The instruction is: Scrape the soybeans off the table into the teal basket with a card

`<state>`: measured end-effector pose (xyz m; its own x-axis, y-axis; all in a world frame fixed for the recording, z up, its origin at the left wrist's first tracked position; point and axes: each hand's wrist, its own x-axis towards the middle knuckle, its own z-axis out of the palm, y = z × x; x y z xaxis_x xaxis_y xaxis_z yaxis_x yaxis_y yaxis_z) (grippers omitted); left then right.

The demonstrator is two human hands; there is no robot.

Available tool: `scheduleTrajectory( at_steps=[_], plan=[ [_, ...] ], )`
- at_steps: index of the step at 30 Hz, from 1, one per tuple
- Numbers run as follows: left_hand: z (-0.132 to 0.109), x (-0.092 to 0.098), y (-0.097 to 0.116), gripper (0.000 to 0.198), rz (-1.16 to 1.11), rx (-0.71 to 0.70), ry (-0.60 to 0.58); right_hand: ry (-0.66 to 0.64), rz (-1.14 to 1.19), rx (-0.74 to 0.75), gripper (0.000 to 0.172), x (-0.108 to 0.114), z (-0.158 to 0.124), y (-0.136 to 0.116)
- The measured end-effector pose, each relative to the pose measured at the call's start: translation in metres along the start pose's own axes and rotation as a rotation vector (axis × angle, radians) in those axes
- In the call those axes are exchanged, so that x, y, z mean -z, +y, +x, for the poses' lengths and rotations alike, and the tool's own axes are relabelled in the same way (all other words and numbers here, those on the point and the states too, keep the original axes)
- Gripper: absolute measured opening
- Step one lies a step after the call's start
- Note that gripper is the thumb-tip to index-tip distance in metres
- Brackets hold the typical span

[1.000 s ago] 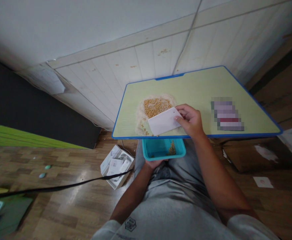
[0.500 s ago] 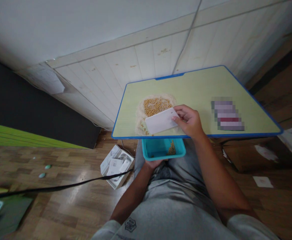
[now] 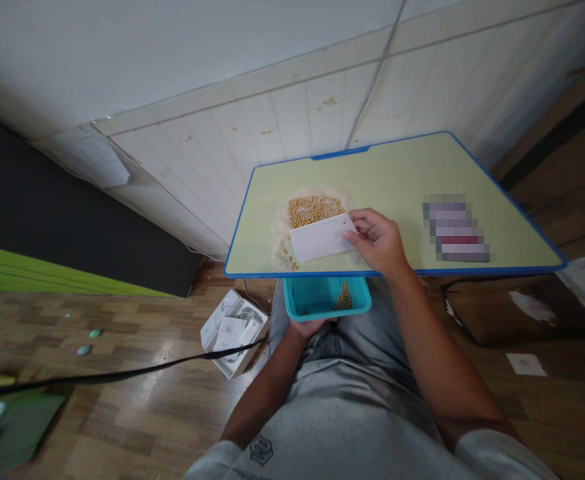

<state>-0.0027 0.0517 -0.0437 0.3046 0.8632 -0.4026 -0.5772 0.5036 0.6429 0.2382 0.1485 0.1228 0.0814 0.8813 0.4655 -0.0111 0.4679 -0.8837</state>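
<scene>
- the right hand [image 3: 379, 243], just right of the frame's middle, grasps a white plastic scraper card [image 3: 319, 240] by its right end, thumb on the near face, fingers curled behind.
- the card reaches out leftward from that hand, tilted, its left end lower in the frame than its right; a small dark hole shows near the thumb.
- the heap of yellow soybeans [image 3: 312, 210] lies left of the right hand and apart from it, just beyond the card's upper edge, which hides part of the heap.
- pale fine grains [image 3: 281, 223] spread around the soybeans, with a few loose beans among them left of the card.
- the left hand [image 3: 308, 327], at lower centre, is under the near side of a teal plastic tray [image 3: 329, 315] and touches it from below; its fingers are mostly hidden, so i cannot tell how far they are closed.
- the tray sits directly below the table's near edge in the frame, below and left of the right hand; more beans [image 3: 343, 298] are gathered toward its right side.
- the yellow-green tabletop [image 3: 397, 173], rimmed in blue, carries the heap at its left and a pixelated flat object [image 3: 455, 230] at its right, well apart from the right hand.
- an open white box [image 3: 242, 337] lies on the wood-patterned floor [image 3: 147, 413], left of the tray.
</scene>
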Motion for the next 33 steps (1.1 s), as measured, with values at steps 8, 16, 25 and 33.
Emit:
scheduleTrajectory(
  at_steps=[8, 16, 25, 33],
  plan=[
    [0.002, 0.000, -0.002, 0.102, 0.049, -0.057, 0.018, -0.020, -0.007, 0.010, 0.064, -0.001, 0.000, 0.002],
    [0.000, -0.004, -0.002, 0.093, -0.007, -0.060, 0.049, -0.042, -0.022, 0.023, 0.071, -0.011, 0.008, 0.004],
    [-0.001, -0.012, 0.001, 0.099, 0.021, -0.040, 0.075, -0.053, -0.063, 0.041, 0.058, -0.014, 0.004, 0.008],
    [0.000, -0.003, -0.003, 0.094, -0.043, -0.036, 0.047, -0.094, -0.066, 0.029, 0.056, -0.015, 0.006, 0.008]
  ],
)
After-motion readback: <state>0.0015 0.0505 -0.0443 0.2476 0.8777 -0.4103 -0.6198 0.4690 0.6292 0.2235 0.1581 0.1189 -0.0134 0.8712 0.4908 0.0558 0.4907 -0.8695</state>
